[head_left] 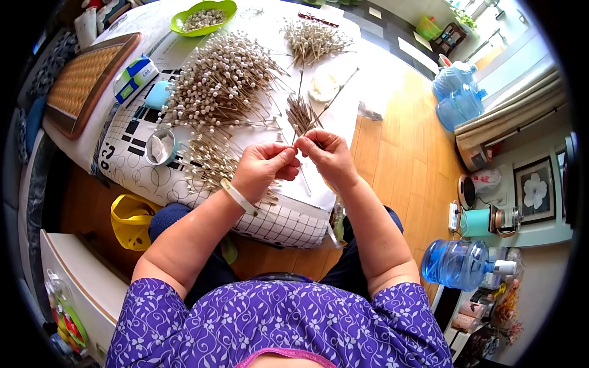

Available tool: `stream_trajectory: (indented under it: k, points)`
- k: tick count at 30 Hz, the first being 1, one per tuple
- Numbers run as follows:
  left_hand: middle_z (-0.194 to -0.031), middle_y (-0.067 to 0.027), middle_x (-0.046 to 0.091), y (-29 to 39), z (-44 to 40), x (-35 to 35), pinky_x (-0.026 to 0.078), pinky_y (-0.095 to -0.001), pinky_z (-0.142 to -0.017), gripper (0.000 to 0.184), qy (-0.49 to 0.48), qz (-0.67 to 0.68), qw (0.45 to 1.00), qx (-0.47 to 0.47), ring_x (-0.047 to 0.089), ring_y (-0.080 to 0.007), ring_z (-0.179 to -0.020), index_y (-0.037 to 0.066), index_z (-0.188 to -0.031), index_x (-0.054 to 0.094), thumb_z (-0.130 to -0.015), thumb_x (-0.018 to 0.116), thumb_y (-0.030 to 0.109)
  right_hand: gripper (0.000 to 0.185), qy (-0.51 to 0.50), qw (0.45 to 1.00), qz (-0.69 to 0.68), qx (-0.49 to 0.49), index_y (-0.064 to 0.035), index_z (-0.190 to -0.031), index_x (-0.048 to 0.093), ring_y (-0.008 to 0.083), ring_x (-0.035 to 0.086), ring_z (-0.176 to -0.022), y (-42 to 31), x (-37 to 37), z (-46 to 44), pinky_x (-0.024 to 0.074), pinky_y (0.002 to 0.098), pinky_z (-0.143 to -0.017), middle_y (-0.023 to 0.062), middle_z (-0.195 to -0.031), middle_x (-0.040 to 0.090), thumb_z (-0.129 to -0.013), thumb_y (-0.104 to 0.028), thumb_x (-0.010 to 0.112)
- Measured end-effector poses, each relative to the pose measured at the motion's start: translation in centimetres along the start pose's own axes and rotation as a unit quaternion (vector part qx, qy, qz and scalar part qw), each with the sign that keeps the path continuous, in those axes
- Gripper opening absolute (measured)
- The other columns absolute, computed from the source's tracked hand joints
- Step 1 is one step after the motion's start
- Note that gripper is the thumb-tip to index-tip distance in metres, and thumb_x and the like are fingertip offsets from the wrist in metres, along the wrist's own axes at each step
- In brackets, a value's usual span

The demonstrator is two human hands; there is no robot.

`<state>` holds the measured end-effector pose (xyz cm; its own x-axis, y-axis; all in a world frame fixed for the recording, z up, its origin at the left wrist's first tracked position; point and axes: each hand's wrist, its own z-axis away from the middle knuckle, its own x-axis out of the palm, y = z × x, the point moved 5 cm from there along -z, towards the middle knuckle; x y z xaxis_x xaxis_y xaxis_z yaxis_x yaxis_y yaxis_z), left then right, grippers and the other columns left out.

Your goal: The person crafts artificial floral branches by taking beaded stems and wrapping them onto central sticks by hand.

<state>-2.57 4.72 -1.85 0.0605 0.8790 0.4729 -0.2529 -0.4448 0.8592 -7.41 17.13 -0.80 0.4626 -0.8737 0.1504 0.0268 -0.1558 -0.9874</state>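
My left hand [267,167] and my right hand [329,161] meet over the near part of the table, both closed in a fingertip pinch. Between them is a thin stem, mostly hidden by the fingers; its tip is too small to make out. Just beyond my right hand lies a bundle of bare brown twigs [300,115]. Left of it spreads a large heap of white-beaded stems [224,80]. A smaller bunch of pale-tipped stems [211,161] lies beside my left hand. Farther back is another beaded bunch [314,40], near a cream-coloured round piece [324,84].
A green bowl [230,8] of white beads stands at the back. On the left are a small tin [161,147], a light-blue object [157,95] and a tissue pack [135,78]. A yellow basket [130,222] is below the table edge. Water bottles [457,264] stand at right.
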Motion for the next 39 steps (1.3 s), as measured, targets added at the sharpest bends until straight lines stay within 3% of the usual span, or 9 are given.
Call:
stream_trajectory:
  k: [10, 12, 13, 18, 23, 28, 33, 37, 39]
  points:
    - [-0.072, -0.0052, 0.061, -0.4, -0.3, -0.4, 0.049, -0.0217, -0.054, 0.013, -0.005, -0.017, 1.000, -0.011, 0.059, -0.0104, -0.057, 0.002, -0.085, 0.060, -0.082, 0.059, 0.014, 0.011, -0.020, 0.998, -0.063, 0.019, 0.0002, -0.080, 0.059, 0.0046, 0.046, -0.061, -0.2, 0.6, 0.1, 0.0370, 0.0167, -0.054, 0.0018, -0.072, 0.057, -0.082, -0.010, 0.056]
    - [-0.072, -0.0049, 0.061, -0.4, -0.3, -0.3, 0.049, -0.0213, -0.054, 0.013, -0.011, -0.035, 0.999, 0.000, 0.059, -0.0099, -0.057, 0.002, -0.084, 0.061, -0.082, 0.059, 0.015, 0.011, -0.001, 0.997, 0.066, 0.029, 0.0003, -0.080, 0.059, 0.0041, 0.047, -0.059, -0.6, 0.6, 0.3, 0.0369, 0.0160, -0.052, 0.0020, -0.071, 0.057, -0.082, -0.010, 0.058]
    - [-0.071, -0.0045, 0.061, -0.4, -0.3, -0.2, 0.049, -0.0209, -0.053, 0.014, -0.016, -0.054, 0.998, 0.011, 0.058, -0.0095, -0.056, 0.002, -0.084, 0.061, -0.082, 0.059, 0.016, 0.011, 0.000, 0.997, 0.066, 0.030, 0.0003, -0.080, 0.059, 0.0041, 0.047, -0.059, -0.3, 0.5, 0.3, 0.0369, 0.0160, -0.052, 0.0020, -0.071, 0.057, -0.082, -0.010, 0.058]
    - [-0.072, -0.0053, 0.061, -0.3, 0.0, 0.1, 0.050, -0.0215, -0.054, 0.014, -0.043, -0.035, 0.998, -0.017, 0.058, -0.0092, -0.059, 0.001, -0.085, 0.060, -0.082, 0.058, 0.015, 0.011, -0.022, 0.995, -0.089, 0.025, -0.0001, -0.081, 0.059, 0.0055, 0.051, -0.061, 0.1, 1.0, 0.2, 0.0390, 0.0165, -0.053, 0.0030, -0.071, 0.058, -0.080, -0.011, 0.060]
    - [-0.072, -0.0043, 0.061, -0.2, 0.3, 0.5, 0.049, -0.0207, -0.054, 0.014, -0.061, -0.036, 0.997, -0.028, 0.057, -0.0083, -0.057, 0.002, -0.084, 0.061, -0.082, 0.058, 0.016, 0.012, -0.029, 0.991, -0.117, 0.060, -0.0005, -0.083, 0.058, 0.0055, 0.051, -0.063, 0.4, 1.0, 0.2, 0.0387, 0.0166, -0.054, 0.0034, -0.074, 0.059, -0.080, -0.012, 0.061]
    - [-0.070, -0.0046, 0.062, 0.1, -0.4, -1.0, 0.048, -0.0208, -0.054, 0.014, -0.007, -0.077, 0.997, -0.013, 0.057, -0.0083, -0.055, 0.002, -0.084, 0.062, -0.081, 0.060, 0.015, 0.011, -0.038, 0.992, -0.094, 0.071, -0.0026, -0.084, 0.059, 0.0030, 0.045, -0.058, -0.4, 1.0, -0.3, 0.0346, 0.0159, -0.051, 0.0001, -0.073, 0.057, -0.078, -0.011, 0.063]
    - [-0.071, -0.0047, 0.062, 0.4, -0.5, -1.2, 0.049, -0.0211, -0.053, 0.015, -0.019, -0.123, 0.992, -0.024, 0.057, -0.0083, -0.055, 0.002, -0.083, 0.063, -0.080, 0.061, 0.016, 0.010, -0.045, 0.993, -0.083, 0.074, 0.0017, -0.084, 0.058, 0.0108, 0.056, -0.073, 0.3, 1.0, -0.5, 0.0457, 0.0214, -0.065, 0.0071, -0.081, 0.061, -0.077, -0.004, 0.062]
    - [-0.071, -0.0043, 0.062, 0.1, -0.3, -0.8, 0.049, -0.0213, -0.055, 0.017, -0.036, -0.072, 0.995, -0.054, 0.058, -0.0089, -0.057, 0.003, -0.084, 0.063, -0.079, 0.062, 0.020, 0.010, -0.067, 0.995, -0.064, 0.046, 0.0020, -0.086, 0.058, 0.0111, 0.056, -0.075, 0.5, 0.5, -0.9, 0.0461, 0.0225, -0.069, 0.0064, -0.081, 0.060, -0.079, -0.005, 0.061]
    - [-0.071, -0.0043, 0.062, -0.2, -0.4, -0.8, 0.049, -0.0211, -0.056, 0.018, -0.052, -0.068, 0.994, -0.062, 0.058, -0.0094, -0.058, 0.003, -0.085, 0.063, -0.079, 0.063, 0.020, 0.011, -0.081, 0.996, 0.021, 0.042, 0.0022, -0.087, 0.058, 0.0097, 0.055, -0.075, -0.2, 0.6, -0.8, 0.0459, 0.0222, -0.069, 0.0054, -0.081, 0.060, -0.079, -0.005, 0.060]
